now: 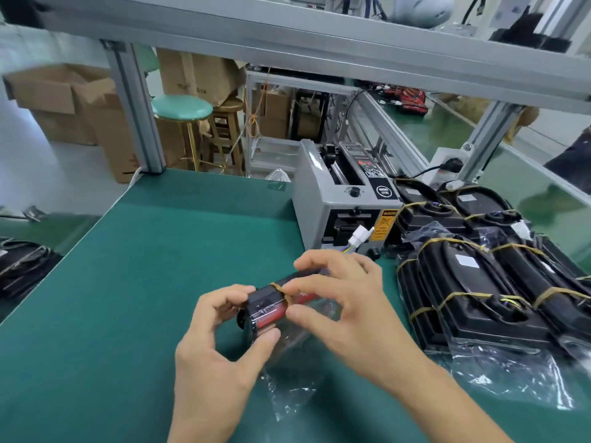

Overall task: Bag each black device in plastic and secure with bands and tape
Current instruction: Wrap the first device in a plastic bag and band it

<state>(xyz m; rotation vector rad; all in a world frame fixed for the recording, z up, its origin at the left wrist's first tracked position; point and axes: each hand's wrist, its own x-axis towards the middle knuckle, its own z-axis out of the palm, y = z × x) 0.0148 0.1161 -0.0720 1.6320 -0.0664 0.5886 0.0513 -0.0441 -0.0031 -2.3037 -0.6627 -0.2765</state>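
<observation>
A black device (267, 306) with a red part sits inside a clear plastic bag (289, 383) just above the green table. My left hand (217, 353) grips its near end between thumb and fingers. My right hand (339, 302) curls over its far end, with fingertips pinching a tan rubber band (281, 290) that wraps the device. A white connector (359, 236) on thin wires pokes out behind my right hand. The bag's loose tail trails toward me.
A grey tape dispenser machine (340, 193) stands behind my hands. A pile of bagged, banded black devices (473, 282) fills the right side. The green mat (144, 266) spreads left. More bagged items (22, 266) lie at the far left. Stools and cardboard boxes stand beyond the table.
</observation>
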